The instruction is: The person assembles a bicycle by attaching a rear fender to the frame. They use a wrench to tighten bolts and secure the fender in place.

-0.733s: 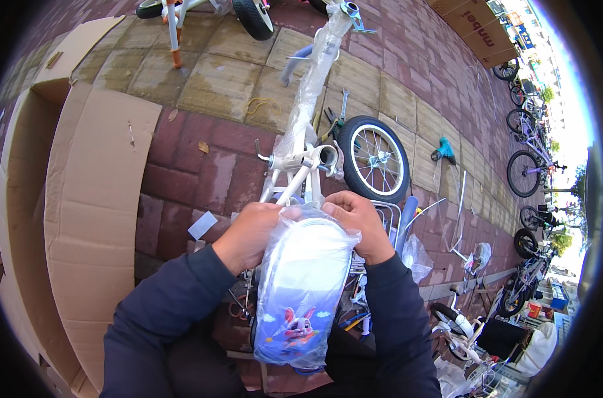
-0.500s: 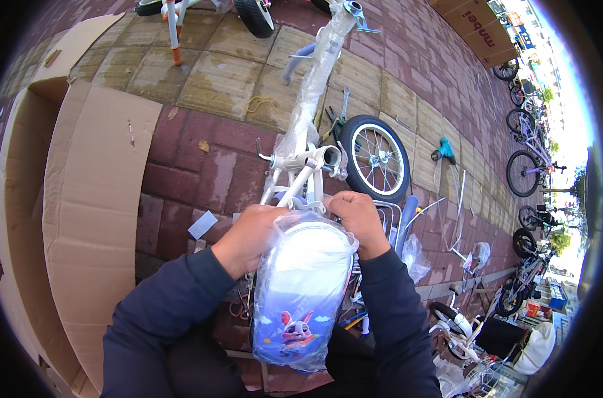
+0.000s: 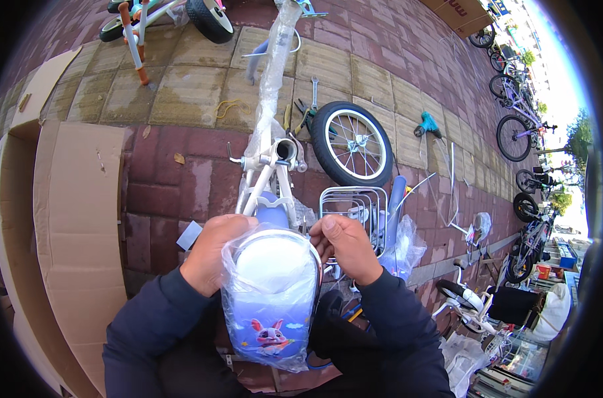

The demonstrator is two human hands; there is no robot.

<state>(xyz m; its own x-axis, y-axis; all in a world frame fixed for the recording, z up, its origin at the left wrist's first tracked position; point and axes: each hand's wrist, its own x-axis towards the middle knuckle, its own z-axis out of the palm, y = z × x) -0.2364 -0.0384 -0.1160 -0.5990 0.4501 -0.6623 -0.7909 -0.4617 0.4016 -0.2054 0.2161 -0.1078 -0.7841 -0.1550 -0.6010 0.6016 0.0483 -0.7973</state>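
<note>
A rounded panel in clear plastic wrap point(image 3: 268, 292), white above and purple-blue below with a cartoon rabbit, stands upright in front of me. My left hand point(image 3: 218, 252) grips its upper left edge, fingers partly hidden. By the upper right edge, my right hand point(image 3: 348, 245) is closed, thumb against curled fingers; whatever they hold is too small to make out. Just beyond lies a white bicycle frame point(image 3: 268, 169), its long tube wrapped in plastic and pointing away. A purple curved part point(image 3: 272, 211) shows between the frame tubes and the panel.
An opened cardboard box point(image 3: 82, 232) fills the left side. Right of the frame lie a spoked wheel point(image 3: 356, 142), a wire rack point(image 3: 354, 199), a wrench point(image 3: 314, 93) and a teal power tool point(image 3: 427, 125). Several bicycles point(image 3: 513, 136) stand along the far right.
My right hand has come away from the frame's lower end and back beside the panel. The panel and my left hand have drawn slightly back from the frame. The view has shifted.
</note>
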